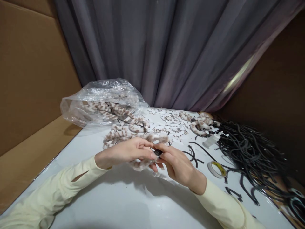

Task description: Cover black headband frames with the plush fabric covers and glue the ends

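Observation:
Over the white table (107,197), my left hand (133,151) and my right hand (177,163) meet at the fingertips. Both are closed on a furry strip (140,165), white with brown bands, that loops below my left fingers. Between the two hands shows a short black piece (158,152), probably a cord end; how it sits against the fur is partly hidden by my fingers. Just behind my left hand lies a heap of similar furry strips (115,135).
A clear plastic bag (102,95) with more furry strips lies at the back left. To the right are a pile of black cords (247,152), a white squeeze bottle (212,140) and a tape roll (216,169). Scraps (173,122) litter the back, before a grey curtain (143,47).

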{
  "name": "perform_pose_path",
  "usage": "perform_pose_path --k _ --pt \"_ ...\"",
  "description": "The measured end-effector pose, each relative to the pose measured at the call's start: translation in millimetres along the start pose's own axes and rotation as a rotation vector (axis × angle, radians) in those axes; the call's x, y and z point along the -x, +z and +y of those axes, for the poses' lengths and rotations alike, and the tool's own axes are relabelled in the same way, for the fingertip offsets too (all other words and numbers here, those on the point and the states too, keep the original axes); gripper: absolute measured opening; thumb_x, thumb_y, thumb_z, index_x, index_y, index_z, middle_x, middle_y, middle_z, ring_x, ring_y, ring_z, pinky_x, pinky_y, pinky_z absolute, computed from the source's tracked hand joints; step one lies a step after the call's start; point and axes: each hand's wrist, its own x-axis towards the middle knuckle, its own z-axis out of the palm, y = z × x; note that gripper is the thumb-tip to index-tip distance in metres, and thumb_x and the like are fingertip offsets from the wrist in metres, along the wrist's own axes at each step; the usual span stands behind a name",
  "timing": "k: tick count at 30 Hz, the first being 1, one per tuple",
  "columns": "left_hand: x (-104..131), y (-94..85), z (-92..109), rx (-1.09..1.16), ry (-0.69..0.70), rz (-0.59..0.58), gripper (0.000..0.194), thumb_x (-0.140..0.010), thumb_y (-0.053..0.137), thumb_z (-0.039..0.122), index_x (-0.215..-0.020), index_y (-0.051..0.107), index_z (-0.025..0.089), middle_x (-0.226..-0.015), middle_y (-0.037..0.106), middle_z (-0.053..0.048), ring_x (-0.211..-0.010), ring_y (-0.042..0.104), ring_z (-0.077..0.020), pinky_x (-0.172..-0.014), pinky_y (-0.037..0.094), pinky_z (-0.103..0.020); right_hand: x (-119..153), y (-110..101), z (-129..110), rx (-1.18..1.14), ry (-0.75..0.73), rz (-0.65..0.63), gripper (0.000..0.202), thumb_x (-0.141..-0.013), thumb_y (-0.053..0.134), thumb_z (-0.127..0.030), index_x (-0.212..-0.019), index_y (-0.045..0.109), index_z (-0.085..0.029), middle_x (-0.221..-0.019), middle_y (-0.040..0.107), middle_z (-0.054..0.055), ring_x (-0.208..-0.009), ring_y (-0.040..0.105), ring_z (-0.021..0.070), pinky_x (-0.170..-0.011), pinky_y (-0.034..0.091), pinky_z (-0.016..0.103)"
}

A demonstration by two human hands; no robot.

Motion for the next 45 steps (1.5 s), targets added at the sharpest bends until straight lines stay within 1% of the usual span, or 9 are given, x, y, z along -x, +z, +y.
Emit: perform_pose_path --k 3,9,14,20,24,28,35,40,45 --pt "-0.5 1.5 3.9 -0.009 -0.09 -0.038 0.029 -0.077 0.06 0.038 -0.09 0.061 0.013 -0.071 0.067 -0.005 -0.054 0.052 -0.01 -0.047 0.031 -0.019 2.2 0.4 2.7 0.043 -0.02 0.022 0.021 -0.086 0.041 -0.005 -0.104 0.043 -0.015 -0.109 0.059 0.018 -0.096 0.059 0.0207 -0.072 0.052 0.032" --pt "4.6 6.5 7.9 -0.235 -0.019 0.076 0.025 -0.08 0.053 0.036 -0.068 0.058 0.014 -0.054 0.057 0.002 -0.046 0.037 -0.0072 -0.045 0.028 -0.02 7.4 4.9 6.3 0.087 0.0 0.041 0.022 -0.087 0.042 -0.008 -0.106 0.044 -0.018 -0.109 0.06 0.015 -0.088 0.061 0.0188 -0.067 0.052 0.031" --pt "8.2 14.8 1.4 -0.576 0.223 0.271 0.022 -0.08 0.049 0.024 -0.059 0.047 0.016 -0.051 0.047 0.005 -0.049 0.04 -0.0075 -0.048 0.027 -0.02 4.7 5.9 4.1 0.059 0.018 0.126 0.035 -0.082 0.051 -0.002 -0.113 0.043 -0.015 -0.105 0.062 0.013 -0.098 0.06 0.0177 -0.079 0.052 0.03" --pt "9.8 20.6 -5.2 -0.795 0.504 0.354 0.02 -0.077 0.041 0.011 -0.058 0.036 0.017 -0.053 0.033 0.007 -0.048 0.031 -0.006 -0.049 0.022 -0.021 -0.3 -1.6 2.4 0.098 -0.015 0.05 0.05 -0.081 0.051 0.0 -0.128 0.035 -0.01 -0.113 0.059 0.017 -0.11 0.055 0.0206 -0.084 0.052 0.032" --pt "8.8 16.0 -1.3 -0.667 0.342 0.319 0.016 -0.075 0.045 0.014 -0.059 0.044 0.016 -0.052 0.038 0.006 -0.049 0.036 -0.0063 -0.049 0.026 -0.02 -3.4 -7.9 1.6 0.077 0.033 -0.052 0.048 -0.084 0.048 -0.002 -0.129 0.035 -0.013 -0.116 0.058 0.017 -0.113 0.053 0.0221 -0.087 0.051 0.036" --pt "2.8 5.5 2.4 -0.292 0.082 0.196 0.019 -0.078 0.049 0.024 -0.061 0.051 0.015 -0.052 0.049 0.004 -0.047 0.041 -0.0066 -0.047 0.029 -0.019 -10.2 -14.1 -0.7 -0.01 0.118 -0.034 0.045 -0.085 0.048 -0.005 -0.126 0.035 -0.017 -0.117 0.059 0.015 -0.11 0.056 0.0196 -0.085 0.052 0.034" --pt "-8.6 -7.3 -2.4 0.146 -0.1 -0.008 0.034 -0.077 0.054 0.031 -0.051 0.041 0.015 -0.043 0.035 0.007 -0.036 0.022 -0.0019 -0.036 0.014 -0.017 -16.6 -23.5 -1.3 -0.125 0.251 -0.127 0.03 -0.085 0.048 -0.008 -0.111 0.041 -0.02 -0.122 0.057 0.012 -0.104 0.058 0.018 -0.083 0.051 0.035" --pt "-15.2 -13.8 -8.6 0.426 -0.207 -0.158 0.025 -0.075 0.055 0.024 -0.057 0.038 0.016 -0.044 0.03 0.009 -0.034 0.016 -0.001 -0.033 0.011 -0.014 -14.9 -20.3 0.9 0.062 0.122 -0.158 0.014 -0.086 0.049 -0.011 -0.098 0.044 -0.017 -0.123 0.055 0.015 -0.1 0.058 0.0196 -0.077 0.049 0.033" --pt "-20.6 -17.3 -14.9 0.558 -0.32 -0.254 0.02 -0.072 0.053 0.019 -0.059 0.039 0.016 -0.042 0.026 0.01 -0.033 0.011 -0.001 -0.03 0.011 -0.011 -17.8 -18.4 -3.9 0.432 -0.132 -0.172 0.012 -0.089 0.039 -0.007 -0.091 0.05 -0.013 -0.119 0.056 0.023 -0.067 0.057 0.0156 -0.061 0.045 0.032"
